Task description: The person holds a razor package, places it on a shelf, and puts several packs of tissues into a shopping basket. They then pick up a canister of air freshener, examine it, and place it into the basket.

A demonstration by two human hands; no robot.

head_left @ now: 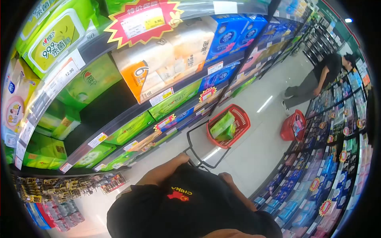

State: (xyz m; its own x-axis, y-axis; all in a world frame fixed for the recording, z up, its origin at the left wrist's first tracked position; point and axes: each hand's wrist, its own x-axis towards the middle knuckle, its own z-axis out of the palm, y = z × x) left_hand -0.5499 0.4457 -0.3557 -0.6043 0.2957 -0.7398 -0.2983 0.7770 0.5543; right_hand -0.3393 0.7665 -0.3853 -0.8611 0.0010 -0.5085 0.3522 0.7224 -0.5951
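My left hand (179, 159) is closed at the near end of the black basket handle (214, 165), its fingers partly hidden by my black shirt. On the other side of my body, my right hand (225, 178) sits low near the same handle. The shirt covers much of that hand, so I cannot tell how its fingers lie. In front of me on the floor stands a red shopping basket (243, 115), joined to the handle frame. Green packs (223, 126) lie inside it.
Shelves on the left carry green tissue packs (89, 81), a large orange-and-white tissue bundle (170, 59) and blue packs (234, 33). Another person (323, 75) stands by the right-hand shelves (317, 174). A second red basket (289, 129) is on the floor near them.
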